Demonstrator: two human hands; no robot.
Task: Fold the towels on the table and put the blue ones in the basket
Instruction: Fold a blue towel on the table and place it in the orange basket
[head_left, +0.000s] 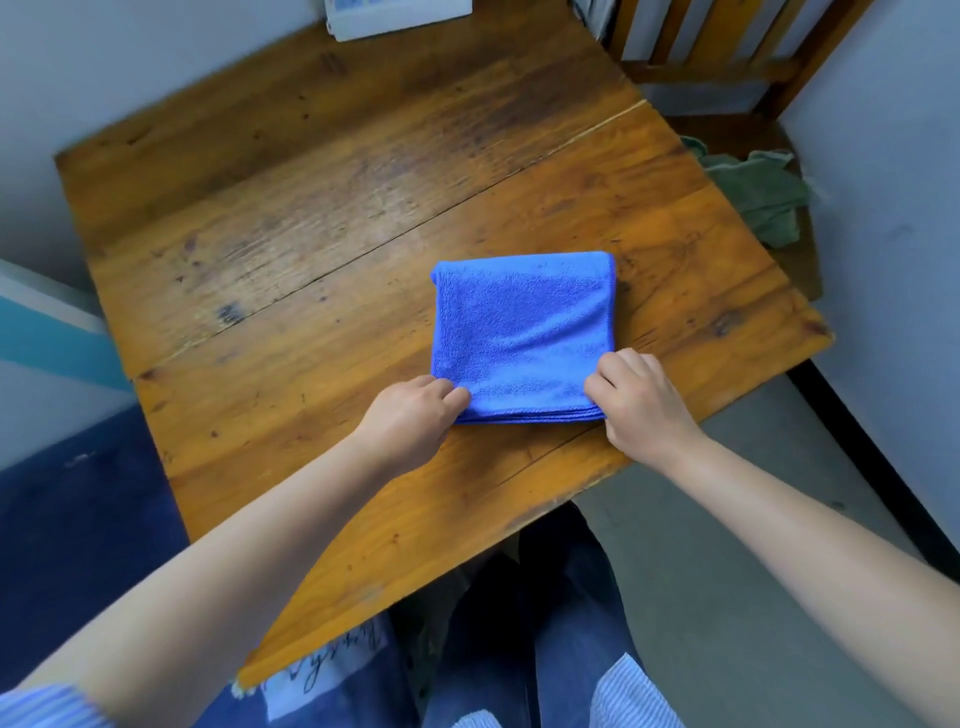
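Note:
A blue towel (522, 327), folded into a thick square of several layers, lies on the wooden table (291, 218) towards its near right side. My left hand (410, 415) pinches the towel's near left corner. My right hand (636, 397) pinches the near right corner. Both corners lie low on the table. No basket is in view.
A wooden chair (727, 67) stands past the table's right edge, with a crumpled green cloth (758, 192) on its seat. A white box-like object (400, 18) sits at the table's far edge against the wall. My legs are below the near edge.

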